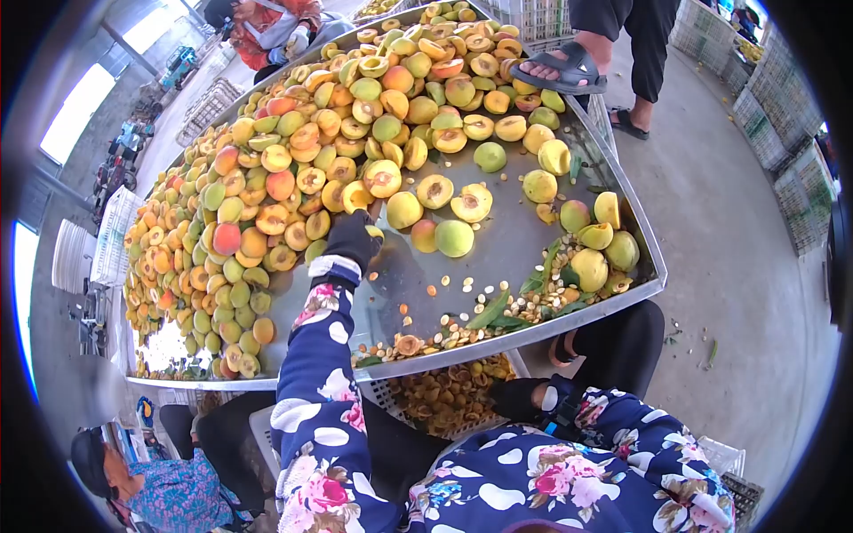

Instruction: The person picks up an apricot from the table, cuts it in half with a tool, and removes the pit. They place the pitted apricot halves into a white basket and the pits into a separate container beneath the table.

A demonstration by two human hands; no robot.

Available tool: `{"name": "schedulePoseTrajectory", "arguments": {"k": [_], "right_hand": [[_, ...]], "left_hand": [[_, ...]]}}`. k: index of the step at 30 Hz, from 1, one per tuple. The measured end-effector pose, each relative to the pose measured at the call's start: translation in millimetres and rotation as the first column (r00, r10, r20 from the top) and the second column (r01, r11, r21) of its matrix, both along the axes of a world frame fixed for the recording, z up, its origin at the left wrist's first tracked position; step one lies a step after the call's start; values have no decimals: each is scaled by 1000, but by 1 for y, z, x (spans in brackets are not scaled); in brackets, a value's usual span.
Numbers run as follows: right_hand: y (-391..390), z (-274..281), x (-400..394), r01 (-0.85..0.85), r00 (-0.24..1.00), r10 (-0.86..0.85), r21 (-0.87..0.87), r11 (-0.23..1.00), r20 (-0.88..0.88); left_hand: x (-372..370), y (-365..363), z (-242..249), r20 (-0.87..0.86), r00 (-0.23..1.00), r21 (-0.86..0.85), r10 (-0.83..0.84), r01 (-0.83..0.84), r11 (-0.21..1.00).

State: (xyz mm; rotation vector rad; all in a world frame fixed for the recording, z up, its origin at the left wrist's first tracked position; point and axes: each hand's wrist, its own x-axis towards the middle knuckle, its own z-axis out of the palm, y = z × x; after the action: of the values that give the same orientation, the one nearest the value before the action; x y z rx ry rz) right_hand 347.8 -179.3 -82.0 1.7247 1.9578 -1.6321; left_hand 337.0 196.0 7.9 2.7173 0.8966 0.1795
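Observation:
My left hand (355, 238), in a black glove, reaches over the metal table to the edge of a heap of yellow peaches (275, 182), many of them halved. Its fingertips are right at a peach half (357, 197); I cannot tell whether they grip it. Other cut halves (471, 202) and a greenish peach (454, 238) lie just to its right. My right hand (520, 400), also in a dark glove, is low beside a crate of peach halves (435, 395) under the table's front edge, its fingers hidden.
Loose pits and leaves (498, 311) lie along the table's raised front rim (569, 318). A person's sandalled foot (569, 69) rests at the far right corner. Another person (275, 31) works at the back; one more (178, 471) sits at left. Stacked crates (782, 115) stand at right.

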Motion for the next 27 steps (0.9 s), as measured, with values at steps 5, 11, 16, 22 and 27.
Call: {"name": "schedulePoseTrajectory", "arguments": {"k": [5,11,16,22,27], "right_hand": [[-11,47,9,336,932,-306,144,931,-194],[2,140,5,645,449,-603,-227,729,-659],[13,185,-11,743,401,-582,-121,658,-708],[1,200,-29,809,370,-627,-95,581,-686],[-2,202,-37,810,357,-661,-135,571,-660]], "left_hand": [[-62,-47,27,203,893,-949,401,79,305],[-119,-145,59,282,732,-798,621,538,-272],[-126,-209,66,163,619,-520,768,716,-467],[-127,-242,70,336,523,-613,783,753,-239],[-129,-255,76,351,447,-592,823,787,-175]]}}
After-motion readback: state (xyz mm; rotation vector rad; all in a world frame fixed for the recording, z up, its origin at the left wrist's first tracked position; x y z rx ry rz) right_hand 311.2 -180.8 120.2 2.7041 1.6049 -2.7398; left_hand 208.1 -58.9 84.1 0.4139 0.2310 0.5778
